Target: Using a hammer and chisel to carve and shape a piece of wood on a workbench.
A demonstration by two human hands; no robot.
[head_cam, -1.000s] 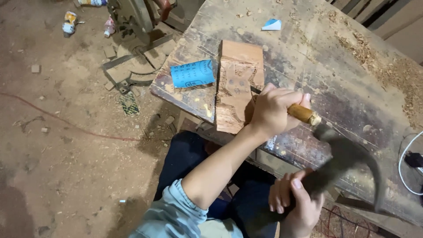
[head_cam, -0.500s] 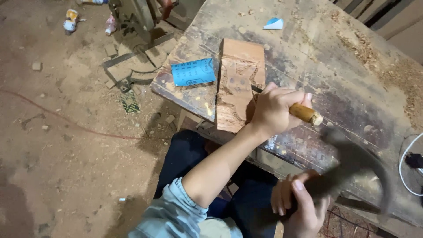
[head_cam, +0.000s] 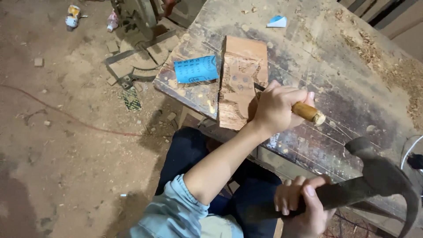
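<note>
left hand (head_cam: 277, 108) grips chisel (head_cam: 308, 112) on wood block (head_cam: 240, 83); right hand (head_cam: 304, 207) holds hammer (head_cam: 379, 176) just right of the chisel's butt.

Desk (head_cam: 352, 75) right of the wood block (head_cam: 240, 83) open, only shavings; blue card (head_cam: 196, 69) just left; hammer (head_cam: 374, 180) blocks the near edge.

A woodworking shop: scarred workbench (head_cam: 343, 88), wood shavings (head_cam: 396, 66), dirt floor (head_cam: 57, 145).
</note>
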